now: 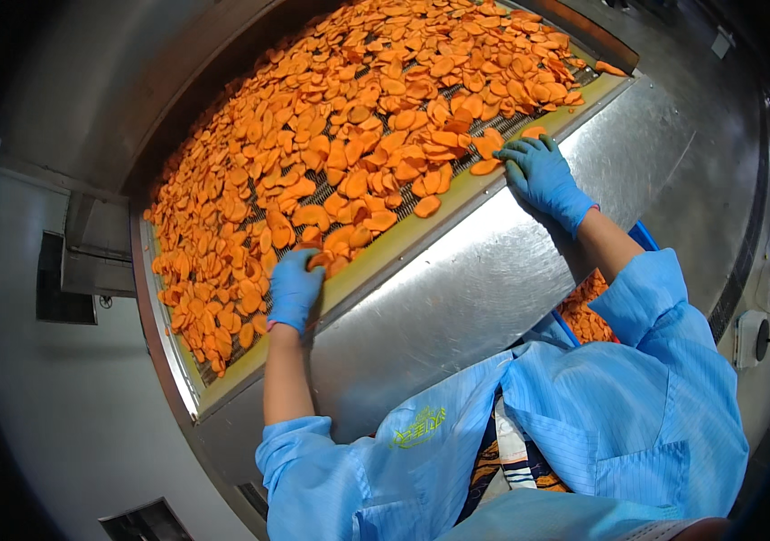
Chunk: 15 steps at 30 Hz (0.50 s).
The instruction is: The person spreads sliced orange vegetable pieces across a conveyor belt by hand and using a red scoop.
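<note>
Many thin orange slices point(358, 155), which look like carrot or sweet potato, lie spread over a metal mesh conveyor belt point(317, 189). My left hand point(295, 287), in a blue glove, is at the belt's near edge with its fingers curled against a few slices; whether it grips one is hidden. Farther right, my right hand point(540, 174), also gloved in blue, rests over the yellowish edge strip point(418, 226). Its fingertips touch slices at the belt's edge, and I cannot tell whether any is pinched.
A sloping sheet-metal panel point(446, 291) runs between my body and the belt. Beside my right arm, a blue-rimmed container point(565, 329) holds more orange pieces. A metal side wall point(599, 30) bounds the belt at the upper right, with grey floor point(703, 169) beyond.
</note>
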Each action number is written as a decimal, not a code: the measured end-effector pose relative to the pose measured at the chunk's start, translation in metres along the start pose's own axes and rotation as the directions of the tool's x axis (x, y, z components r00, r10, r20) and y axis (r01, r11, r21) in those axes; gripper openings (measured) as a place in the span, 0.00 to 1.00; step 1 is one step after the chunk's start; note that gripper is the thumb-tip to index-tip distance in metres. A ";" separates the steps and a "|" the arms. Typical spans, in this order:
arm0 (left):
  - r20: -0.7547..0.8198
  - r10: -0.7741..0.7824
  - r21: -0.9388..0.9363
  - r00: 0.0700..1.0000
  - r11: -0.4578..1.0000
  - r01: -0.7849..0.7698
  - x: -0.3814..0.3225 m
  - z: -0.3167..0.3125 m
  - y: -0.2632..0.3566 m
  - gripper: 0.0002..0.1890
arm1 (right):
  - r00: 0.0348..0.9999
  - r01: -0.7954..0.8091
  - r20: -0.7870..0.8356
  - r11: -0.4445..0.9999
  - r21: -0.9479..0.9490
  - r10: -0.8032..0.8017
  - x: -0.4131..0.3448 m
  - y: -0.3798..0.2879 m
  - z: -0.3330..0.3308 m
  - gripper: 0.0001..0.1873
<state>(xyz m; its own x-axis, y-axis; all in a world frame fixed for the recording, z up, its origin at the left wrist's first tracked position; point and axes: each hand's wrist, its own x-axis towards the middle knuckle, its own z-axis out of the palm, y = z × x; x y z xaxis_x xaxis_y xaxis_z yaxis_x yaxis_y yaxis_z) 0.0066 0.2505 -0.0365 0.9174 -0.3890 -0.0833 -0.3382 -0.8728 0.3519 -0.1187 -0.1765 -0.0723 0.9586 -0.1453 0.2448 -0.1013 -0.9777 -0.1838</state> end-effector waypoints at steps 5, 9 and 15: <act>0.086 0.105 0.056 0.991 0.992 -0.110 0.045 0.028 0.055 0.19 | 0.999 -0.025 0.038 0.999 0.031 0.024 0.001 -0.006 -0.004 0.20; 0.208 0.145 0.095 0.967 0.981 -0.167 0.084 0.034 0.124 0.17 | 1.000 -0.021 0.024 0.996 0.088 0.019 0.001 -0.007 -0.007 0.19; 0.194 0.386 -0.388 0.902 0.874 -0.291 0.126 0.068 0.199 0.24 | 1.000 0.008 -0.026 0.995 0.096 -0.005 -0.001 -0.006 -0.005 0.20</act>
<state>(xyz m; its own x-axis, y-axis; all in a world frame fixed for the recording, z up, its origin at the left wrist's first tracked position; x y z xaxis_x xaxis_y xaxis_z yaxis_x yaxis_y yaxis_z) 0.0401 0.0075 -0.0403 0.6560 -0.7451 -0.1201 -0.4813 -0.5355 0.6940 -0.1205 -0.1714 -0.0668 0.9520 -0.1441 0.2702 -0.0679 -0.9597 -0.2725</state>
